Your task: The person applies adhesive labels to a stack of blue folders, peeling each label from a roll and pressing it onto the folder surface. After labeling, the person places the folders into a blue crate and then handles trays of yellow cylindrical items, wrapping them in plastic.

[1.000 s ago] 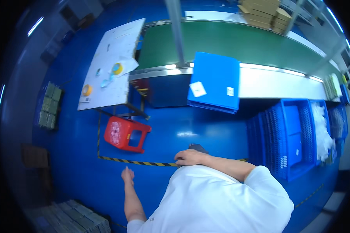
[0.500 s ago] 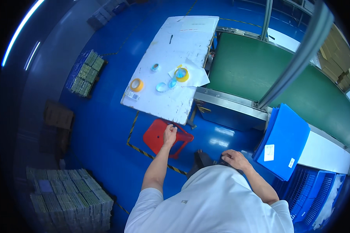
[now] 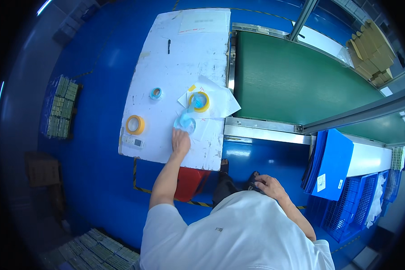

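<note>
On the white table [image 3: 159, 74], my left hand [image 3: 181, 142] reaches in from the near side, fingers bent and bunched. Its fingertips meet the near edge of a crumpled light-blue film strip [image 3: 185, 120]; whether they pinch it is hidden. The strip runs up to a yellow tape roll [image 3: 204, 104] lying on white paper sheets [image 3: 221, 103]. Left of my hand lie an orange tape roll [image 3: 141, 125] and a white remote control [image 3: 133, 141]. A small blue tape roll [image 3: 155, 93] sits farther back. Before my waist hangs my right hand [image 3: 270, 185], loosely bent, with nothing visible in it.
A green conveyor belt [image 3: 288, 81] adjoins the table, with a metal post [image 3: 360, 111] over it. Blue sheets [image 3: 332, 164] and blue crates [image 3: 346, 207] stand at right. Under the table edge is a red stool [image 3: 189, 182]. Stacked bundles [image 3: 60, 108] sit at left.
My left hand has gone from above the red stool onto the table, up to the blue film strip. The view has shifted closer to the table. My right hand stays by my waist.
</note>
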Available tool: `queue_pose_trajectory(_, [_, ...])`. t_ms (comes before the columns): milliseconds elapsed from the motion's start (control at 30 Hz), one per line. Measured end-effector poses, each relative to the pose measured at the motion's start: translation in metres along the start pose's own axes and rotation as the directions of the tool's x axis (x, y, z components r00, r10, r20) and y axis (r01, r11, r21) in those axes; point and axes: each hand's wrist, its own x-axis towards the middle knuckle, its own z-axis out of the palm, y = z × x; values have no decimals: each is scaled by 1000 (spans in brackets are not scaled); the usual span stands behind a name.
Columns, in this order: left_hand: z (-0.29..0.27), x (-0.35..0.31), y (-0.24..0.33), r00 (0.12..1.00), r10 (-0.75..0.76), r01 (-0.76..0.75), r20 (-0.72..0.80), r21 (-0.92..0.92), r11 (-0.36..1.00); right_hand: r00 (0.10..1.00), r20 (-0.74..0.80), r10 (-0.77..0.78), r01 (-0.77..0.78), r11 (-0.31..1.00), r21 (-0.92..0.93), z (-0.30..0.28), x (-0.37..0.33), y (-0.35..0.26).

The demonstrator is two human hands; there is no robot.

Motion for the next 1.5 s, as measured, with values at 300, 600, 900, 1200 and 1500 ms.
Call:
queue_pose_trajectory(300, [-81,-97,127,955,134,228,264,-944,240,983,101,-154,125,960,253,32,58,-47])
queue_pose_trajectory(600, [-111,-75,205,873,400,268,279,-960,83,973,-186,-134,222,356,908,-5,74,-66])
queue_pose_trajectory(900, [-93,-134,295,821,428,404,379,-914,36,970,-108,-217,210,526,824,-35,47,-20])
queue_pose_trajectory(1200, [-83,-205,400,806,315,555,501,-825,-107,965,-135,-225,206,331,921,-71,23,69])
queue_pose_trajectory(1500, [-104,-185,452,840,337,512,425,-827,-233,950,-203,-239,275,325,905,-139,-11,90])
